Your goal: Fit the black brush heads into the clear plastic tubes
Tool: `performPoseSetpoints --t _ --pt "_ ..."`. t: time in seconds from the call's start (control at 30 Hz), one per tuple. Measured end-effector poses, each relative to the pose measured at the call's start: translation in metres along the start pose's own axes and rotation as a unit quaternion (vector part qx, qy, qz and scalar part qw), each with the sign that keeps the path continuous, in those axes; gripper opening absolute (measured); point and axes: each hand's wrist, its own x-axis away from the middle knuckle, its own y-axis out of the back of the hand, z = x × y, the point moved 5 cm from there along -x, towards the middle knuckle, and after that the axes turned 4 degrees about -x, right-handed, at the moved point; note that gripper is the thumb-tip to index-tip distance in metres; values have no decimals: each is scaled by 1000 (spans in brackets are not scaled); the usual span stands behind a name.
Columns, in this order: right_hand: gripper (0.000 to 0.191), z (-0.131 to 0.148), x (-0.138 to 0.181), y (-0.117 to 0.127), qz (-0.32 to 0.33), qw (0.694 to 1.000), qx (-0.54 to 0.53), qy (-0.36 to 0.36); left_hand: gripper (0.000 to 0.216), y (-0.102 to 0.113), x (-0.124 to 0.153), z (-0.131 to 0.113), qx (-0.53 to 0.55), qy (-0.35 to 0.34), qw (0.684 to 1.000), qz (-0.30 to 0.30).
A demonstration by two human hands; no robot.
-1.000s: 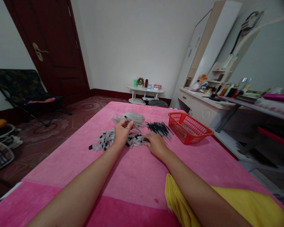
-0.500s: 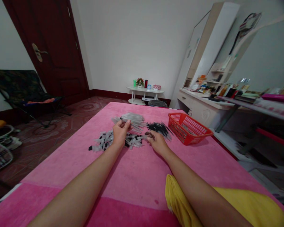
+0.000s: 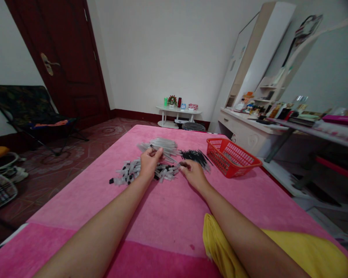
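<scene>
A: How many hands are shown?

B: Two, both bare. The left hand (image 3: 149,160) has thumb and fingers closed on one clear tube (image 3: 169,158), dark at one end, held above the short caps (image 3: 128,171). The right hand (image 3: 193,172) is curled, fingertips drawn together at the caps' right edge; whether they grip anything cannot be told.

A: And the groups of parts?

B: Three, too overlapped for an exact count. Far: clear tubes (image 3: 166,143), slim, straight, roughly parallel. Near: the caps, stubby, translucent and black, jumbled. Right: black rods (image 3: 195,156), thin, in a slanting bundle.

A: The surrounding materials?

B: One red basket (image 3: 240,170), plastic, lattice-walled, just beside the rods, with pale pieces inside. One pink cloth (image 3: 159,216), soft-napped, spread beneath everything. One yellow cloth (image 3: 307,251), creased, by the right forearm (image 3: 234,216).
</scene>
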Motion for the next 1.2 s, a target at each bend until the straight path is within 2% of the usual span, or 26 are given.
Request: performPoseSetpoints --t 0.13,0.33,0.47,0.6,0.77,0.87,0.93,1.07,1.13,1.2 --pt "15 6 1 4 -19 999 31 18 42 -1 1 1 -15 15 1000 1" --pt "18 20 3 18 -83 994 66 35 41 -5 4 5 -26 78 997 5" --pt "17 24 3 20 -89 994 55 37 37 -8 4 8 2 89 996 10" --pt "17 18 0 19 -97 995 18 15 36 -11 6 10 48 106 993 28" --pt "21 14 -1 25 -114 992 -23 -45 40 -17 13 8 76 123 988 55" --pt "18 16 -2 27 -95 991 -48 -76 45 -18 15 6 76 113 988 77" --pt "16 13 -2 26 -71 985 -99 -122 46 -18 16 4 68 98 988 98" --pt "13 7 -1 22 -19 950 -227 -213 45 -17 14 2 53 66 987 134" --pt "13 8 -2 21 12 943 -248 -222 44 -17 14 2 46 56 987 145" --pt "15 12 -5 21 41 953 -226 -198 45 -20 13 3 32 52 987 147"
